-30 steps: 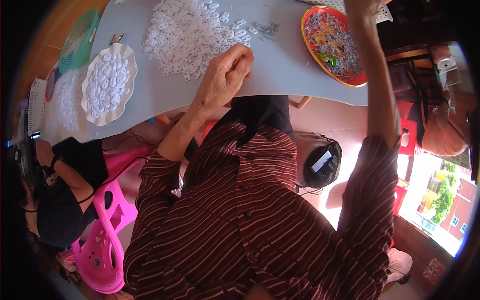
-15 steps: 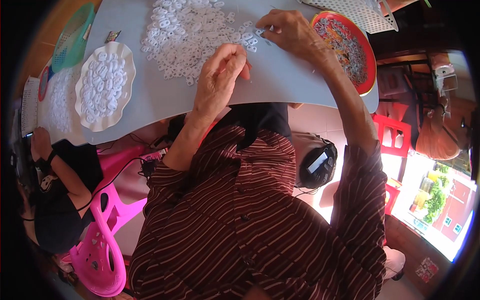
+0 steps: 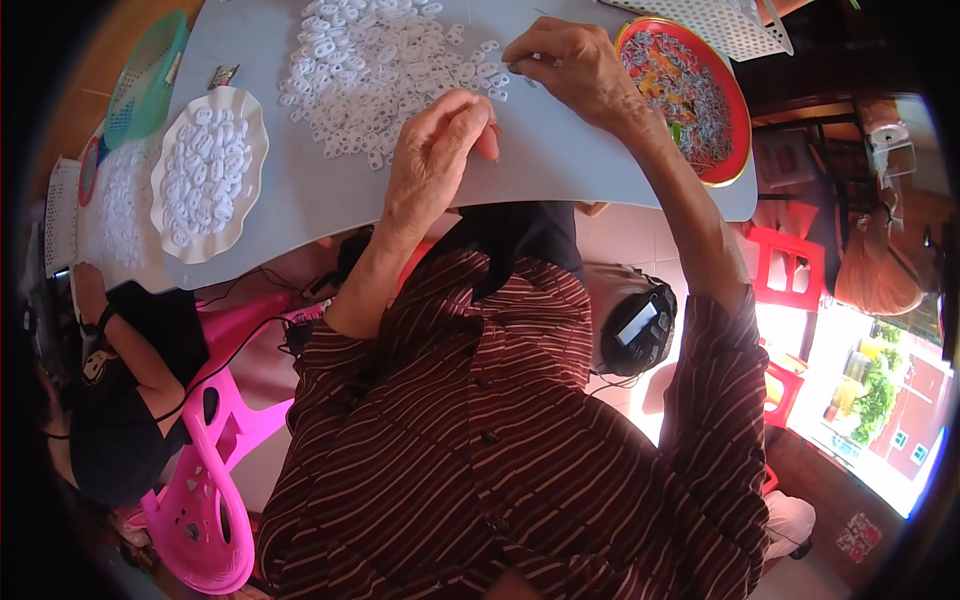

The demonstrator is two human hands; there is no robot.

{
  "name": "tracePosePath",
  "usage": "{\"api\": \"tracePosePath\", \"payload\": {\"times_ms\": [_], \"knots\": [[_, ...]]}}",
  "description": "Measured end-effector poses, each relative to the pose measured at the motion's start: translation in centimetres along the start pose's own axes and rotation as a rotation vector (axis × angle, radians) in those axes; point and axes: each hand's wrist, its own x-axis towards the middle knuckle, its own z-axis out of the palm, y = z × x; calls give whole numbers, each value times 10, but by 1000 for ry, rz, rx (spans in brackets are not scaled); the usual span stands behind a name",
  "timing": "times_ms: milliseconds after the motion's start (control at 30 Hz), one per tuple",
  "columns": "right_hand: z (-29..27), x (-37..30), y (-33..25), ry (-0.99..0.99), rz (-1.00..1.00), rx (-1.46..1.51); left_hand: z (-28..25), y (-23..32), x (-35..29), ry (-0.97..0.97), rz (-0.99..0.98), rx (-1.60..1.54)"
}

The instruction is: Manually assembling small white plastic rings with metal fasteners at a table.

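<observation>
My left hand is curled closed just above the near edge of the grey table; whatever its fingers hold is hidden. My right hand hovers further out, thumb and forefinger pinched together. A tiny dark bit shows at those fingertips, too small to name. Between and beyond both hands spreads a large pile of small white plastic pieces with holes, its loose right fringe close to my right fingertips. Beside my right wrist lies a red, gold-rimmed tray of small grey metal-like pieces, with some orange showing among them.
At left, a scalloped white dish holds more white pieces, near a green basket. A white perforated basket stands behind the red tray. Another person's arm rests at the far left, by a pink chair.
My right hand has shifted slightly left, and the white piece seen by its fingertips before is no longer visible there. My left hand stays curled in nearly the same place.
</observation>
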Motion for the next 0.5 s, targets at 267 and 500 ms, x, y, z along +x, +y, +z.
{"api": "tracePosePath", "payload": {"times_ms": [267,500], "knots": [[-2,-9,-25,82,-189,160,-2,-4,16,59,-123,-400],[2,-25,-35,172,-62,279,3,-2,15,-59,-177,-585]]}}
